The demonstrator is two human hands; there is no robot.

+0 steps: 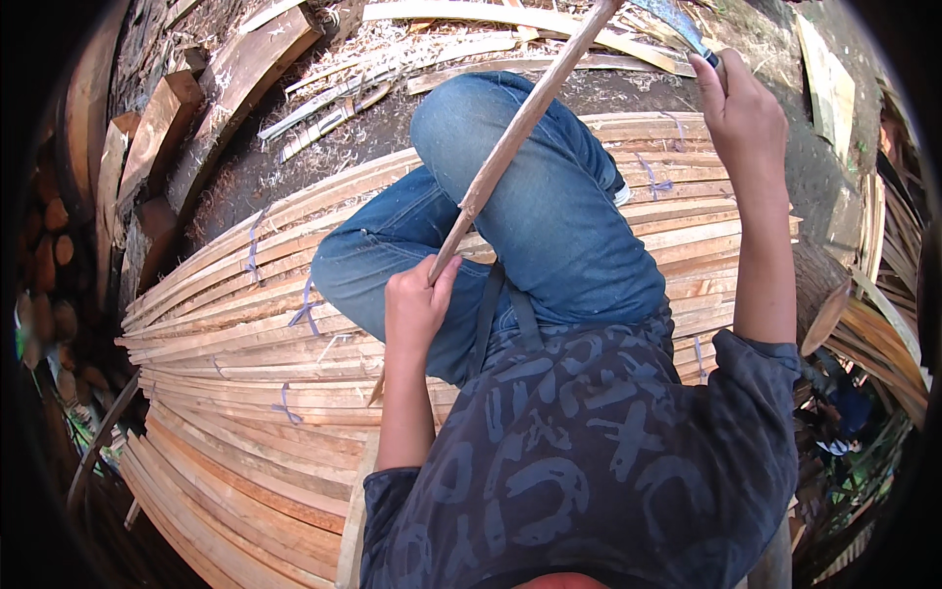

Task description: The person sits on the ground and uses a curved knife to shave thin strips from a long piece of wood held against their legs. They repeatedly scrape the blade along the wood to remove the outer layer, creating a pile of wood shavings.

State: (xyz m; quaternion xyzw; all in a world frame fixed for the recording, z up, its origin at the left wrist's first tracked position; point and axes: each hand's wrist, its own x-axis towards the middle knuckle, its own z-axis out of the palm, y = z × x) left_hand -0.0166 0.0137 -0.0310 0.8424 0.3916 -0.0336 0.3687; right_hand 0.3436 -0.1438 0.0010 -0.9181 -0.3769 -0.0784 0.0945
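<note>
My left hand (414, 302) is closed around the lower part of a long, rough wooden stick (520, 128). The stick slants up and to the right across my jeans-clad leg (540, 187), and its far end runs out past the top edge. Its near end comes out by my left forearm. Raised at the upper right, my right hand (746, 108) grips the dark handle of a knife with a broad, bluish metal blade (672, 18). The blade points up and left towards the stick's far part, with a gap visible between them; its tip is cut off by the top edge.
I sit on bundles of long wooden strips (245, 432) bound with purple ties (285, 404). Thick timber pieces (211, 118) lie at the far left. Wood shavings and loose slats (471, 49) cover the ground ahead. Logs and offcuts (824, 304) stand to my right.
</note>
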